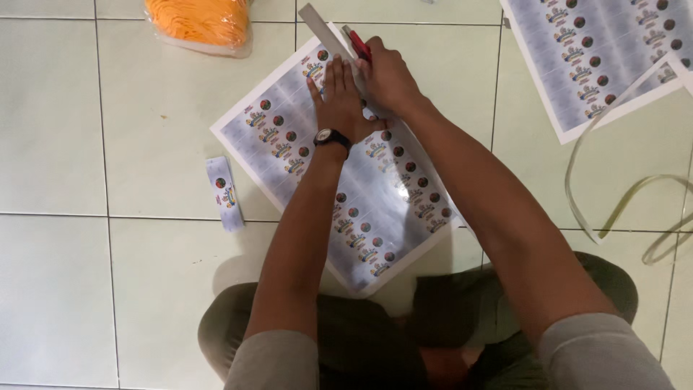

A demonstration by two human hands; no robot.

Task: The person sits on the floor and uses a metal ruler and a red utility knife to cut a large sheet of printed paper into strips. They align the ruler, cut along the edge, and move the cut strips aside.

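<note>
A big sheet of stickers [375,217] lies on the tiled floor [58,144]. At two o'clock lies another sticker sheet [592,58]. At eleven o'clock sits an orange bag [201,23]. The left hand [339,101] presses flat and open on the sheet. The right hand [386,76] is closed around a red cutter [359,45] beside a metal ruler [325,32]. A cut strip [224,192] lies at nine o'clock.

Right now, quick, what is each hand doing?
Left hand: open, fingers spread, pressing flat on the metal ruler and the printed label sheet.
Right hand: closed around a red utility knife at the ruler's edge.
</note>
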